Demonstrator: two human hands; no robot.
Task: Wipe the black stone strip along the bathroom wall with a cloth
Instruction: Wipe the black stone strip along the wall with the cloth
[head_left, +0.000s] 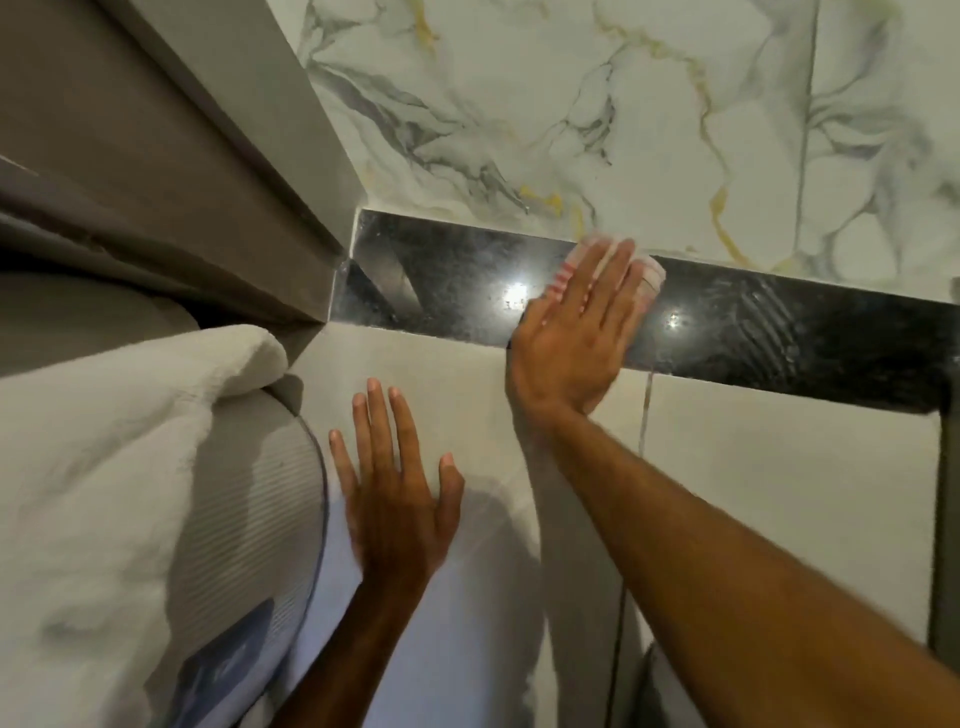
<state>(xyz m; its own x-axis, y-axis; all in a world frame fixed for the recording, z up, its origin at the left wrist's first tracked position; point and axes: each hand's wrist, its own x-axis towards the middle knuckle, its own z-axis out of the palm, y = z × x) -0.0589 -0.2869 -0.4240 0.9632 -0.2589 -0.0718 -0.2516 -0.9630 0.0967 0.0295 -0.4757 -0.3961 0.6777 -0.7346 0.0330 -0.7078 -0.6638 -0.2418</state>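
A glossy black stone strip (769, 332) runs across the wall from the grey door frame at the left to the right edge. My right hand (571, 338) lies flat on the strip near its middle, pressing a white cloth with red stripes (652, 273) against the stone; only the cloth's edges show past my fingers. Wavy wipe marks show on the strip right of the hand. My left hand (397, 499) rests flat with spread fingers on the plain pale tile (779, 478) below the strip, holding nothing.
Marble-patterned tile (623, 130) covers the wall above the strip. A grey door frame (218, 171) stands at the left. A white fluffy towel (104, 467) hangs over a ribbed grey object at the lower left.
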